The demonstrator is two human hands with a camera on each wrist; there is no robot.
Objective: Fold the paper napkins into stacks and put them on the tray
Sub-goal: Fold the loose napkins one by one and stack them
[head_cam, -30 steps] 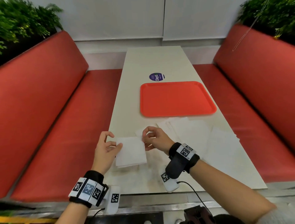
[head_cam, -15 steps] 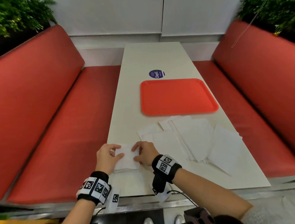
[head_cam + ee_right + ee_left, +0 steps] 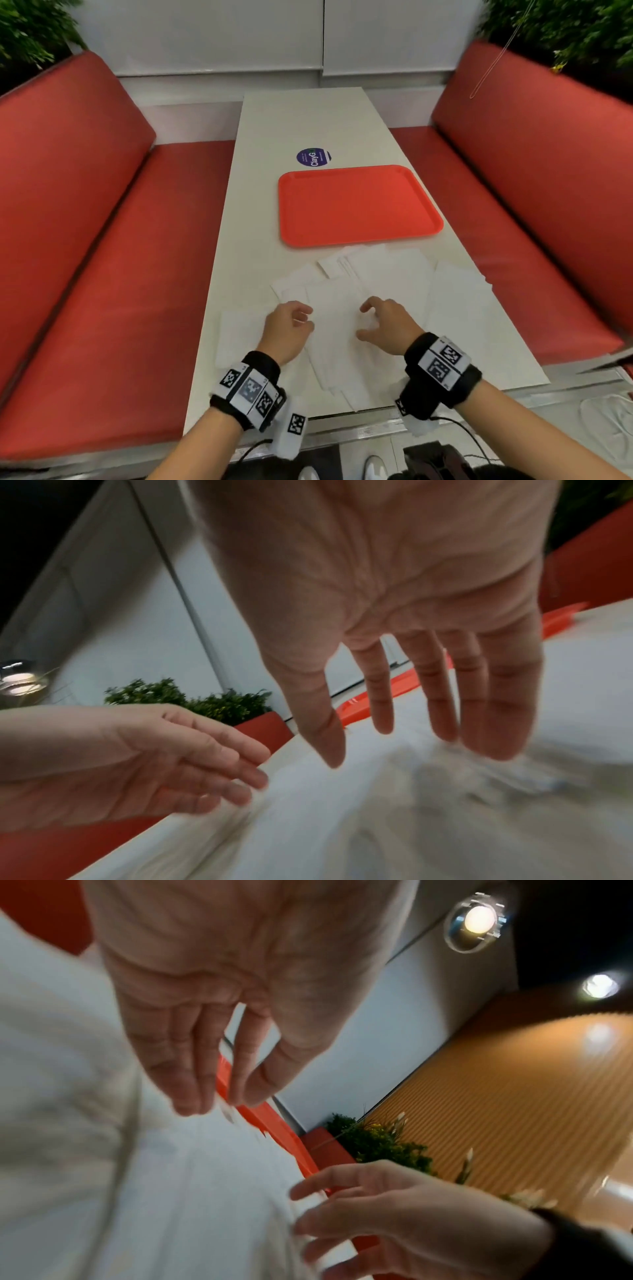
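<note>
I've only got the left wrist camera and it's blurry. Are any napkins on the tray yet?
Observer: No. The head view shows the tray with no napkins on it.
Operator: Anything left of the left hand?
Observer: A small napkin square lies left of the left hand, near the left edge of the table.
Operator: Is the right hand gripping anything?
Observer: The right wrist view shows the right hand with straight fingers, holding nothing.
</note>
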